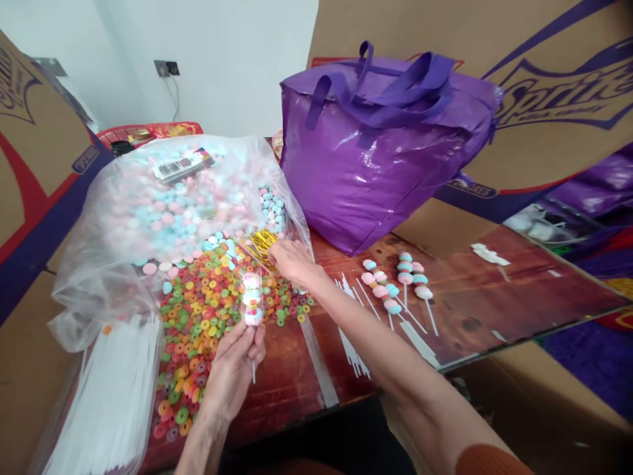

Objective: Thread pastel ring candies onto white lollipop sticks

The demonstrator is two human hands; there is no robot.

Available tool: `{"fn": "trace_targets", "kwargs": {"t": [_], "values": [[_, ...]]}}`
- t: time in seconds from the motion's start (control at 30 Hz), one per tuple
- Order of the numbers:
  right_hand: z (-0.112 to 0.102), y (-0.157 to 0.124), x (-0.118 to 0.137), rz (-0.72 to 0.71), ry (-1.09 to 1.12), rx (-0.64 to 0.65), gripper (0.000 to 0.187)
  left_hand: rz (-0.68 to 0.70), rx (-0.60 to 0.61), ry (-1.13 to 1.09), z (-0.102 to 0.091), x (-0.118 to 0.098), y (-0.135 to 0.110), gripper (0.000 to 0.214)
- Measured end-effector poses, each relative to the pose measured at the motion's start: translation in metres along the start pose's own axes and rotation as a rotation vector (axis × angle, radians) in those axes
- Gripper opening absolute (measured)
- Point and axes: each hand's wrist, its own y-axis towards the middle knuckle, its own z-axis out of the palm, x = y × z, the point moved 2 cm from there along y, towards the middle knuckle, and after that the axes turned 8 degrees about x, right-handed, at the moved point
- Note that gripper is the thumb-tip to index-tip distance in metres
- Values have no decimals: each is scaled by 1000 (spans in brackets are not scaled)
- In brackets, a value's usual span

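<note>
Left hand (pixel 236 359): grasps candy skewer (pixel 252 298), upright.
Right hand (pixel 291 259): fingers pinch at gold twist ties (pixel 261 243).
Table (pixel 297 376): ring candies (pixel 198 323) spread loose.

**Bench** (pixel 316 376), contents by position.
- Rear left: plastic sack (pixel 113 218) of sweets.
- Before the sack: loose ring sweets (pixel 198 330), spread on the bench top.
- Front left, beside the ring sweets: bundle of sticks (pixel 109 402).
- At the sack's mouth: wire ties (pixel 261 243), with the right hand (pixel 291 260) on them.
- Over the ring sweets: wrapped skewer (pixel 252 297), upright in the left hand (pixel 232 369).
- Right of centre: bare skewers (pixel 395 284), lying side by side.
- Rear centre: tote bag (pixel 376 152).
- Behind the tote bag: cardboard box (pixel 544 86).
</note>
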Motion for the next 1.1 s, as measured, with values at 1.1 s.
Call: {"fn": "trace_targets", "kwargs": {"t": [1.1], "values": [[15,8,-16,-238,-204,-25,21,85,-201,-69,0,18,9,42]]}}
